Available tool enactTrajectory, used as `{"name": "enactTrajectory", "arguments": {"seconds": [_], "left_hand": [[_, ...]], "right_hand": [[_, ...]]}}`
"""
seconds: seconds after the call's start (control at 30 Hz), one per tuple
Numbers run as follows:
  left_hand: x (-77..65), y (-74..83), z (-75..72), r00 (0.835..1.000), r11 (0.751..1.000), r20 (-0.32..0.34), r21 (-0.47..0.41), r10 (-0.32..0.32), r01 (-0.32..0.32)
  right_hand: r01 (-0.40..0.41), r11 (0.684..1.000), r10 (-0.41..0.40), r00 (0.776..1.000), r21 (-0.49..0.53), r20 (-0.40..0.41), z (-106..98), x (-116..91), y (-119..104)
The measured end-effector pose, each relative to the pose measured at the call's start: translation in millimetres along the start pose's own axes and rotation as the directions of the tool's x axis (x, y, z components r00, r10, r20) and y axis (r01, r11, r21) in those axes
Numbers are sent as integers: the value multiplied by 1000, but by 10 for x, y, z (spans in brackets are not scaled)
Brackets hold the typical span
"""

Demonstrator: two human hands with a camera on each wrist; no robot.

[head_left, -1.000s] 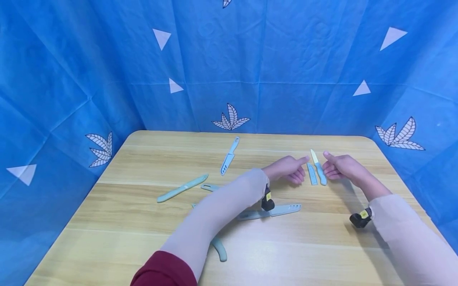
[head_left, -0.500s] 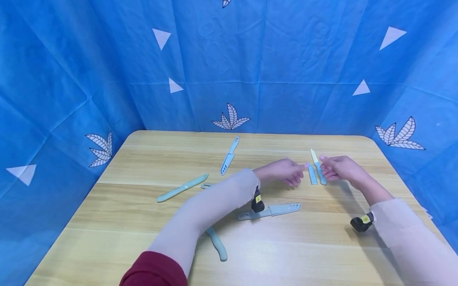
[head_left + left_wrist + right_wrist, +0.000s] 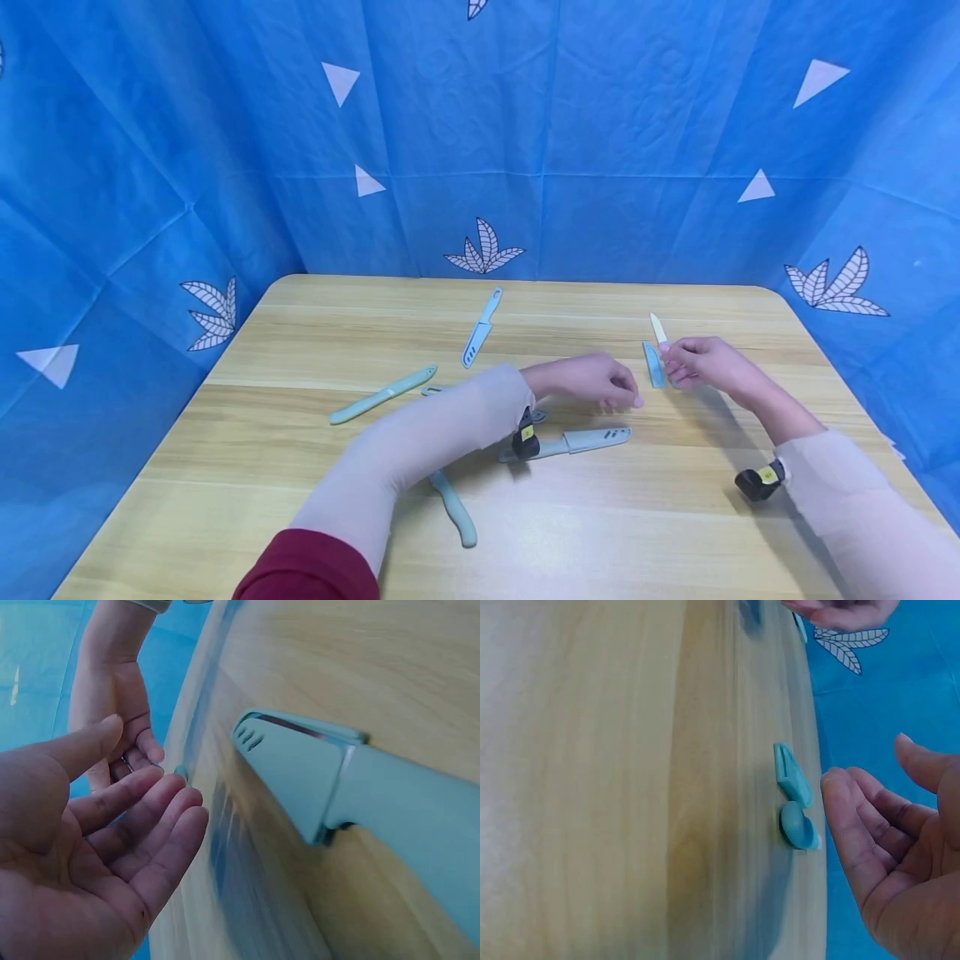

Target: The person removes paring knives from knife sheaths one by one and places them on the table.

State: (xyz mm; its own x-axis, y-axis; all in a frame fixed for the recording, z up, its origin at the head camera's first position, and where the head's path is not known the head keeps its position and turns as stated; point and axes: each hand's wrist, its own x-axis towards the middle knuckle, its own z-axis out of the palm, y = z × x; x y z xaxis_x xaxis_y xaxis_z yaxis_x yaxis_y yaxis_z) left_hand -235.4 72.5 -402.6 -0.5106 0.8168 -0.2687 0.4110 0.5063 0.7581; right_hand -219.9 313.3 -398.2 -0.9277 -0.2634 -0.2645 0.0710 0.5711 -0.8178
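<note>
My left hand [image 3: 596, 382] hovers over the table with loosely bent fingers and nothing in its grasp. Below it lies a pale green sheathed knife [image 3: 597, 439], large in the left wrist view with slots in its sheath [image 3: 289, 772]. My right hand [image 3: 705, 365] is beside a small unsheathed paring knife [image 3: 658, 327], covering most of its handle in the head view. In the right wrist view the knife handle [image 3: 793, 823] rests on the table, apart from the loosely curved fingers and raised thumb. A small light-blue sheath [image 3: 652, 365] lies left of that knife.
Other sheathed knives lie on the wooden table [image 3: 600, 533]: a blue one [image 3: 480, 332] at the back, a green one [image 3: 382, 395] at left. A green handle [image 3: 455, 512] and another knife [image 3: 432, 389] are partly under my left arm. A blue curtain [image 3: 480, 125] borders the table.
My left hand has drawn back from the small sheath, leftward and nearer to me. My right hand has shifted slightly left and nearer, over the paring knife's handle. The knives lie as before.
</note>
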Motion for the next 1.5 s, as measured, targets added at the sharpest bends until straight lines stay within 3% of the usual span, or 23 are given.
{"name": "enactTrajectory", "arguments": {"seconds": [0.27, 0.47, 0.77, 1.0, 1.07, 1.33, 1.5], "left_hand": [[-39, 17, 61, 999, 980, 32, 197, 2, -8], [-104, 7, 100, 999, 959, 47, 282, 3, -16], [-145, -2, 192, 999, 872, 45, 489, -3, -20], [-220, 35, 286, 998, 764, 44, 643, 39, -58], [-239, 42, 296, 998, 745, 39, 664, 44, -59], [-328, 58, 317, 999, 748, 27, 662, 37, -46], [-369, 50, 328, 998, 712, 20, 700, 65, -60]], "right_hand": [[57, 998, -57, 998, 13, 28, 58, -74, 47], [98, 995, -96, 994, -22, 60, 106, -128, 82], [138, 990, -134, 984, -21, 118, 213, -193, 110], [220, 975, -212, 963, -28, 167, 333, -255, 111], [237, 971, -227, 958, -38, 175, 371, -272, 106], [274, 959, -256, 947, -67, 195, 493, -296, 102], [315, 943, -287, 934, -109, 213, 552, -309, 76]]}}
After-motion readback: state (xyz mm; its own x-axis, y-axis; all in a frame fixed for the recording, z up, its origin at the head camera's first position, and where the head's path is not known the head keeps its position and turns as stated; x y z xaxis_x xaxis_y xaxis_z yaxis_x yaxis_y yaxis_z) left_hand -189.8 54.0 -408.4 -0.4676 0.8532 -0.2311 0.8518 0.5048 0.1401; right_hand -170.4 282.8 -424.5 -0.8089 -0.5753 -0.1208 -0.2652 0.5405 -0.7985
